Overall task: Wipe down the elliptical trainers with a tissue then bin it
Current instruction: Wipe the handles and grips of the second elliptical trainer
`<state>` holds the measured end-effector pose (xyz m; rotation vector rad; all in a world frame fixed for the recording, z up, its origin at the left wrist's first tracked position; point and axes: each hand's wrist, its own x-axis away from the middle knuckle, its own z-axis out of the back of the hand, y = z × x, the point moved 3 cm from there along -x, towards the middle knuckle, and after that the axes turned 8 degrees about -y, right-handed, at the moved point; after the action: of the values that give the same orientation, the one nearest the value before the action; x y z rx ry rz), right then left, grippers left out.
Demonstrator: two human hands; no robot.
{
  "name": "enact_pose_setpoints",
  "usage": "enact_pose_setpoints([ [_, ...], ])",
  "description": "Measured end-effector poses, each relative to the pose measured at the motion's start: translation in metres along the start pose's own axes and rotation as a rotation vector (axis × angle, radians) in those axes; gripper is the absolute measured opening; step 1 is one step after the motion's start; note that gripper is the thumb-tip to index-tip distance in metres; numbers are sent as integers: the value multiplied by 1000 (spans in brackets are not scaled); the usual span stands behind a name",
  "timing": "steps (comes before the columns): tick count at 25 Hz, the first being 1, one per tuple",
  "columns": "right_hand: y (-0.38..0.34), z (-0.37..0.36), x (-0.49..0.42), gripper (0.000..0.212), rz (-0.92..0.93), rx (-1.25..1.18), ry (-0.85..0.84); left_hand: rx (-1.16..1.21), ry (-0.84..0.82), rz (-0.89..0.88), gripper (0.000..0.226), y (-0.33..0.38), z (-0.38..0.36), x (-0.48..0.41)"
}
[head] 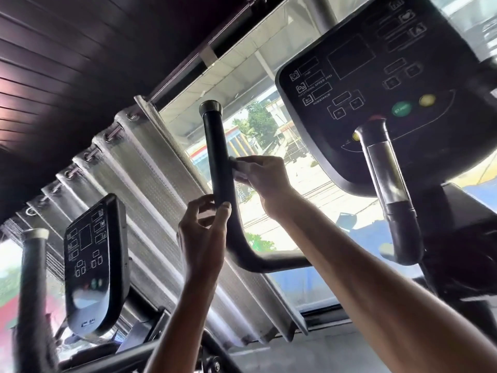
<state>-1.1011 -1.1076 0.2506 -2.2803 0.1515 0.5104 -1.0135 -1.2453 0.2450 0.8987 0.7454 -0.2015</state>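
- Nearest the camera, both forearms reached up. The left grip [204, 232] was pinched round the handlebar [215, 146] just above its bend, thumb on one side and fingers on the other. Judged purpose: steadying the bar against wiping pressure.
- The right grip [262, 179] clasped the tissue [238, 168], a small white wad pressed to the right side of the bar's black sleeve, just above the left grip. Placement suggested wiping along the sleeve was in hand. Whether the stretch up to the capped end was done could not be told.
- Beyond the bar, to the right, stood this trainer's console [376, 84], with a short handle [390, 179] curving below it. Neither was touched by a grip.
- Further left stood the second console [91, 265] and a capped upright handle [32, 265] of the neighbouring trainer, probably next in turn.
- Farthest back were the folded blinds [150, 170] and the window [282, 125]. No bin was in view, so binning looked a long way off.
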Motion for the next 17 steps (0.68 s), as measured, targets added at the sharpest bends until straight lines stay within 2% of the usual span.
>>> enact_pose_setpoints([
  [2, 5, 3, 1, 12, 0, 33, -20, 1, 5, -4, 36, 1, -1, 1],
  [4, -4, -4, -18, 8, 3, -37, 12, 1, 17, -6, 39, 3, -2, 1],
  [8, -27, -24, -74, 15, 15, -176, 66, 17, 6, 15, 36, 0, -2, 4],
  [12, -29, -23, -82, 12, 70, -6, 125, 64, 12, 25, 25, -4, -4, 4],
  [17, -6, 3, -13, 9, 125, 197, 13, 116, -21, 8, 47, -12, -5, 14],
])
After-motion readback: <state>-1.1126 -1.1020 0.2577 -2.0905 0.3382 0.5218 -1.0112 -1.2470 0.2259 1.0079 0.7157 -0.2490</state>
